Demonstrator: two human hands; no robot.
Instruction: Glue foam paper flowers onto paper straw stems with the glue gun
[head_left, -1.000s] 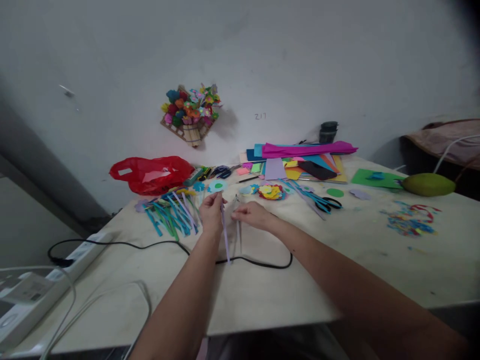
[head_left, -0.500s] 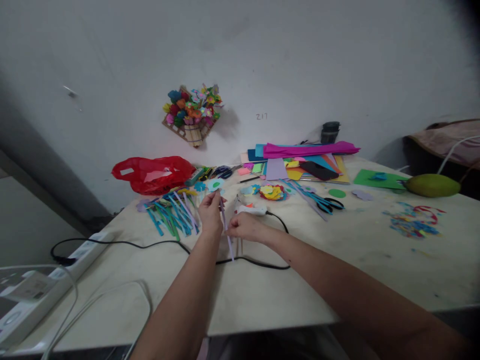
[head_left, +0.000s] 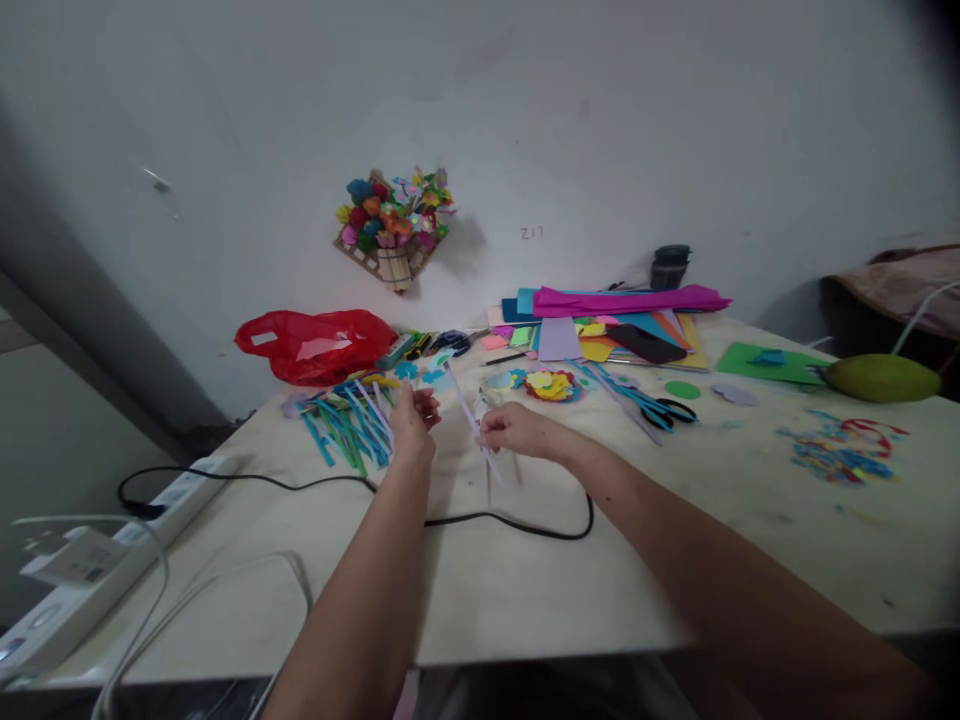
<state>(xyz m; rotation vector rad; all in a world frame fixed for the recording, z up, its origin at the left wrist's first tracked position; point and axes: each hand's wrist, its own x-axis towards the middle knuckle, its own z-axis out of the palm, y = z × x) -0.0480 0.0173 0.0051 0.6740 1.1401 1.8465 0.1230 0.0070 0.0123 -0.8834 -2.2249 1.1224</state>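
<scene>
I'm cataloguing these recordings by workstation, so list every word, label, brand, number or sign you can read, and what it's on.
"217": handwritten on the wall above the stacked craft sheets; the first figure could also pass for a Z.
Too small and blurred to read: the label on the white plug-in adapter, and any markings on the white power strip.
No brand is legible.

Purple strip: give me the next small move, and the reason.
Perhaps bring the left hand to the upper end of the strip to steady it: only the right hand holds it, lower down, and the left hand is apart from it.
</scene>
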